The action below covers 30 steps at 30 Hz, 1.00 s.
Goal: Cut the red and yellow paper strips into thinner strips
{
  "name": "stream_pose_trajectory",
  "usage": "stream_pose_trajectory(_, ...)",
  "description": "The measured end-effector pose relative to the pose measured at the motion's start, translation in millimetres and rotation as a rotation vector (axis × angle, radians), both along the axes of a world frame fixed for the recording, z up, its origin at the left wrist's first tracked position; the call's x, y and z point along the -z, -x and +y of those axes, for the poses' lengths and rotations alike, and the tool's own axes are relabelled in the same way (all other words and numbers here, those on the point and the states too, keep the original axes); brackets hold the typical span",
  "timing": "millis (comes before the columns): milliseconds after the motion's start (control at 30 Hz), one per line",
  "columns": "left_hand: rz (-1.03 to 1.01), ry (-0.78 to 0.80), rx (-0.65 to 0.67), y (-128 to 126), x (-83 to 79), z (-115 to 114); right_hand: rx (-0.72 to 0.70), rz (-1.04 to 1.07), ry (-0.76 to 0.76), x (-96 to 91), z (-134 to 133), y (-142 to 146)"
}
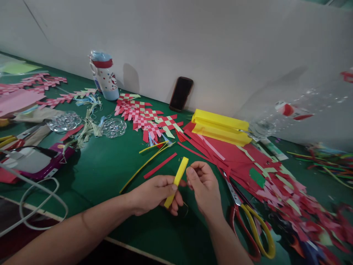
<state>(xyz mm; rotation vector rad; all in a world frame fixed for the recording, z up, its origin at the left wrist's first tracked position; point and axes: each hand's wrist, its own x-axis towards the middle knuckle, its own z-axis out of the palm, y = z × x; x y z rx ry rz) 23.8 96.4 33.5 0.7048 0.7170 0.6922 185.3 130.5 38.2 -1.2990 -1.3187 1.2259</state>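
My left hand is closed around a folded yellow paper strip, which stands tilted up and to the right. My right hand is just right of the strip, its fingers curled in a pinch close to the strip's upper end; what it pinches is too small to make out. Both hands hover over the green table. Loose yellow and red strips lie on the table just beyond my left hand.
Scissors with red and yellow handles lie right of my right hand. Red paper sheets and scraps and a folded yellow sheet are behind. Woven red-and-green paper pieces, a bottle, a phone and a white cable surround them.
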Motion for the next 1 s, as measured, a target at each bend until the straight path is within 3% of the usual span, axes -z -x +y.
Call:
stream_pose_trajectory(167, -0.007, -0.004, -0.024, 1.5, -0.4, 2.3, -0.306, -0.112, 0.051, -0.2, -0.6, -0.2)
stream_pose_trajectory(367, 0.016, 0.057, 0.018, 3.3, -5.9, 2.0, -0.198, -0.148, 0.040, -6.0, -1.0, 2.0)
stream_pose_trajectory(1000, 0.031, 0.044, -0.011, 0.8, -3.7, 1.5, -0.193, -0.210, 0.024, -2.0, -2.4, 3.1)
